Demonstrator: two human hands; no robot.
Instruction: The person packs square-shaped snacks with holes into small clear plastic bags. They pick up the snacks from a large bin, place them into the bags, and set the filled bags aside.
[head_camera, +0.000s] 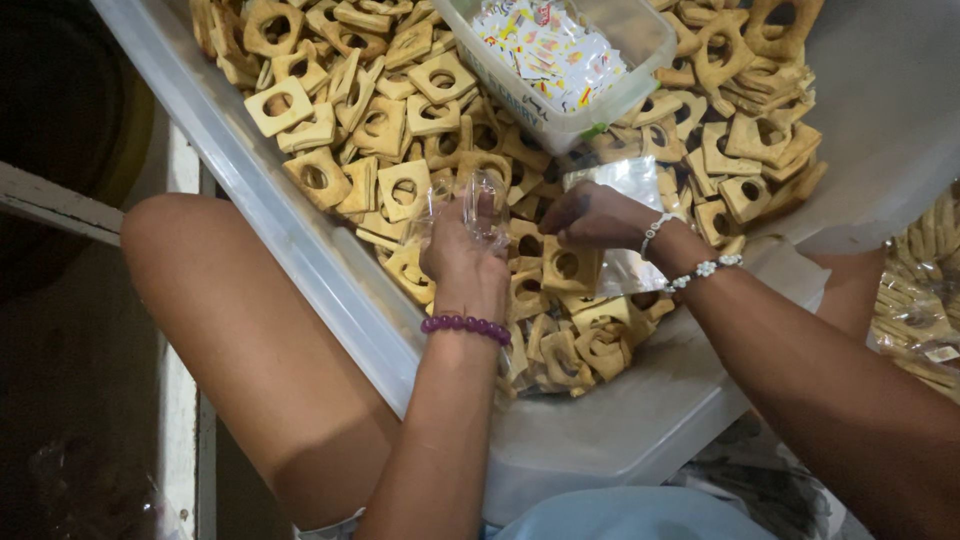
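The left hand (463, 255) pinches a clear plastic bag (470, 205) upright, mouth open for filling. Just beside it, the right hand (597, 215) closes fingers on a square biscuit (570, 266) atop the heap.

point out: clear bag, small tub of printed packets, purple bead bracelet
clear bag (478, 205), head view: on the clear film above the left hand.
small tub of printed packets (560, 110), head view: on its near side wall.
purple bead bracelet (465, 325), head view: on the beads across the left wrist.

Open heap of square biscuits (380, 120) left of the hands, small tub (560, 60) blocking beyond.
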